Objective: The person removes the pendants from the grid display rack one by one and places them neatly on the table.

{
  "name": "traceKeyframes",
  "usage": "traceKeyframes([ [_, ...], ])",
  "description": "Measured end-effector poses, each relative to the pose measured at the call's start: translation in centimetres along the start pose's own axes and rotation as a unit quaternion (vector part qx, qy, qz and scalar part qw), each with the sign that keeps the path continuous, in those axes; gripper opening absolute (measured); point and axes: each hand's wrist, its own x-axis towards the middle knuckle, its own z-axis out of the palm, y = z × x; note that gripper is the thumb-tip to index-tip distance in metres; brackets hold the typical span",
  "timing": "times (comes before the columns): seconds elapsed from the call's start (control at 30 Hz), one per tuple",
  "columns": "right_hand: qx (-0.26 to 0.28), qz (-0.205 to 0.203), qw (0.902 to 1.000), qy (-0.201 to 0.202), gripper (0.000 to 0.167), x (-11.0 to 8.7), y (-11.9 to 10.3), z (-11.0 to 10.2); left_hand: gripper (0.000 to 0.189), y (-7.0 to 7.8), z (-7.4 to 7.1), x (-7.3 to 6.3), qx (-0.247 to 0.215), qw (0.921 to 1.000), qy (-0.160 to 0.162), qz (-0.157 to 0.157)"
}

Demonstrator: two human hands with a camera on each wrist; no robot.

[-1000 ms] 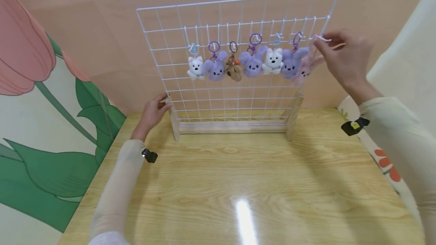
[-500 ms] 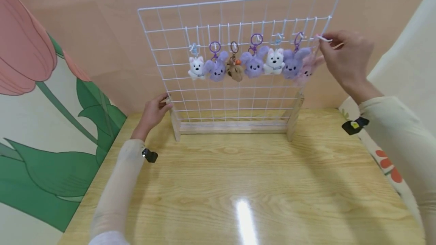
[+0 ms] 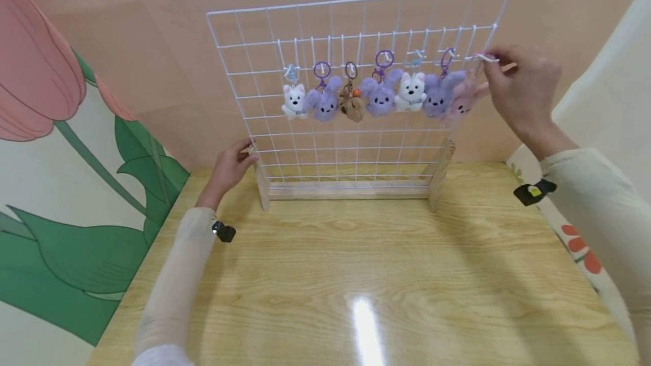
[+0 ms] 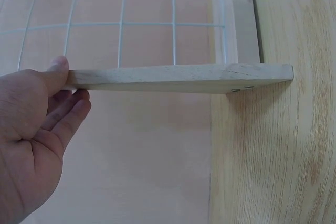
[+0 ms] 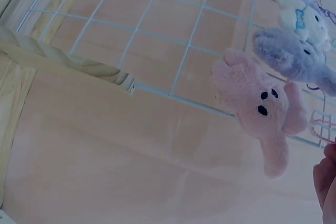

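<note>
A white wire grid rack point(image 3: 356, 146) stands on the table in wooden feet. My left hand point(image 3: 229, 171) grips the top of its left wooden foot point(image 4: 184, 74), thumb on one side and fingers on the other. Up at the rack's right edge, my right hand point(image 3: 526, 86) pinches the pink ring of a pink plush bunny keychain point(image 5: 260, 98) at a white hook point(image 3: 489, 58). The bunny hangs against the grid, partly see-through blurred in the head view. In the right wrist view only the fingertips point(image 5: 329, 169) show, close to the ring.
Left of the bunny, a row of plush keychains hangs on hooks: purple bunnies point(image 3: 438, 95), white dogs point(image 3: 411, 92) and a brown one point(image 3: 352, 105). The wooden table point(image 3: 305, 264) spreads in front. A peach backdrop point(image 3: 127, 72) rises close behind.
My right hand has shifted slightly to the right, with the pink ring and the hook tip. The pink bunny hangs a little further right. My left hand stays on the foot.
</note>
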Motion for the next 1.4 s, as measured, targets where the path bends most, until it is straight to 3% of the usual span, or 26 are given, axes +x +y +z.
traceKeyframes([
  [0.63,0.014,0.002,0.9999,-0.003,0.026,-1.3,-0.8,-1.9,0.053,0.0,0.2,0.0,0.005,0.9999,0.001,0.013],
  [0.87,0.031,0.007,0.9993,0.021,0.029,-1.9,-1.7,-3.1,0.052,0.3,0.0,0.0,0.008,0.9998,0.002,0.016],
  [1.1,0.051,0.010,0.9984,0.024,0.015,-2.3,-2.1,-4.1,0.053,0.4,0.0,0.1,0.003,0.9999,0.002,0.010],
  [1.4,0.034,0.008,0.9994,0.003,0.028,-4.4,-1.5,-5.0,0.051,0.0,0.0,0.1,0.003,0.9999,0.006,0.016],
])
